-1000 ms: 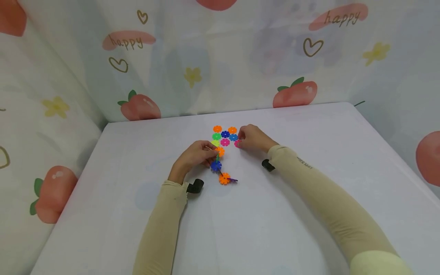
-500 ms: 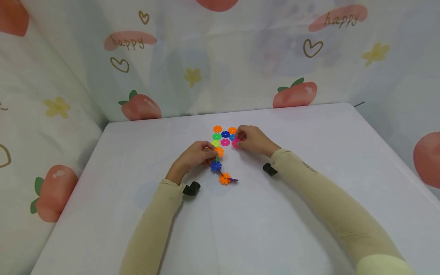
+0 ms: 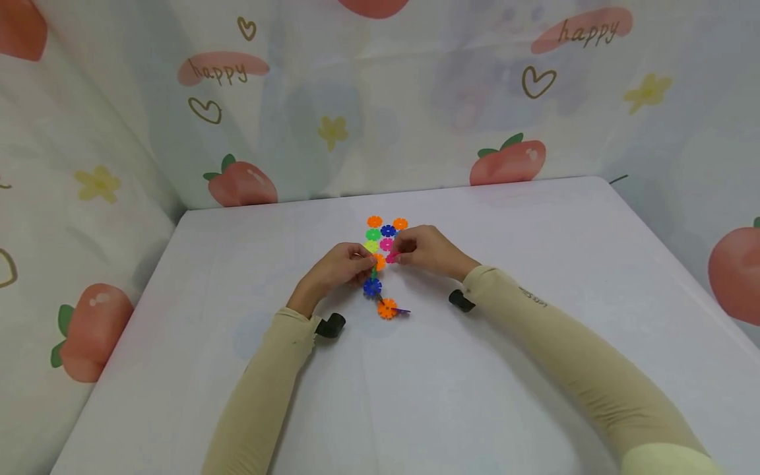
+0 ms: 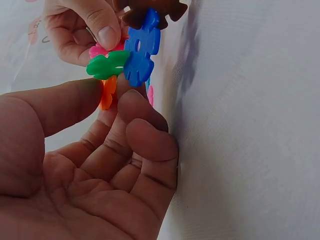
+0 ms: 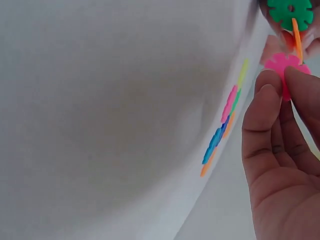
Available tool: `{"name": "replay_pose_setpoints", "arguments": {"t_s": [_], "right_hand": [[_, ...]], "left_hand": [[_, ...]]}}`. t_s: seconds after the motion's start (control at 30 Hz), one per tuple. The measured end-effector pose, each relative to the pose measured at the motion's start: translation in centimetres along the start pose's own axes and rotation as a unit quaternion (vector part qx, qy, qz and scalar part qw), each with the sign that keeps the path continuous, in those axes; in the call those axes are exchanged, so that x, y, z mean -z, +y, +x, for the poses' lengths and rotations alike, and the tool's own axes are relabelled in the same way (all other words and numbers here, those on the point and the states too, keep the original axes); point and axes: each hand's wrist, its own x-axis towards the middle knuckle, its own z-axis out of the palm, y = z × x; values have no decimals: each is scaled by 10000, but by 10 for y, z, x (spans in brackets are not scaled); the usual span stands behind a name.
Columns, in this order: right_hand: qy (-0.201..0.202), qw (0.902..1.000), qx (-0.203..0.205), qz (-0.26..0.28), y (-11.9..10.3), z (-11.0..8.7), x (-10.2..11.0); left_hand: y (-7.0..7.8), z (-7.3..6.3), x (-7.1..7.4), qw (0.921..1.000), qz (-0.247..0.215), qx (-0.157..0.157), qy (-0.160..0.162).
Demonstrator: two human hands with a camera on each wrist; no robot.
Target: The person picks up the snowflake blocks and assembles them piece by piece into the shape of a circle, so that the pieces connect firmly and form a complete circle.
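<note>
A person's two hands are working close together over a white desk [image 3: 415,396]; taking the head view as a clock, the right hand [image 3: 432,251] is sitting at about two o'clock from the left hand [image 3: 338,269]. The left hand is pinching, between thumb and fingers, the top of a chain [image 3: 373,287] of notched plastic discs, at its upper orange disc [image 3: 381,262]. From there the chain is hanging toward six o'clock: a green disc [image 4: 107,65], a blue disc [image 3: 371,284], a brown disc [image 4: 172,10], a lower orange disc [image 3: 388,309], then a purple disc [image 3: 403,311] pointing toward three o'clock. The right hand is gripping a pink disc [image 5: 282,62] between thumb and finger, right by the upper orange disc; whether the two are joined is impossible to tell. Toward twelve o'clock from the hands, loose discs [image 3: 388,231] are lying flat on the desk in a close cluster: two orange, one light green, one dark blue, one yellow, one pink and a light blue one mostly hidden behind the right hand. Beige sleeves [image 3: 261,389] are covering both forearms. Beyond the desk, a pale curtain [image 3: 380,86] is showing red fruit, yellow flowers and the word "happy".
</note>
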Motion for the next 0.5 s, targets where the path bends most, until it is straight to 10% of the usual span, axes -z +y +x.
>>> {"name": "replay_pose_setpoints", "arguments": {"t_s": [0.5], "right_hand": [[96, 9923, 1005, -717, -8, 0, -9]], "left_hand": [[2, -2, -2, 9997, 193, -127, -52]]}}
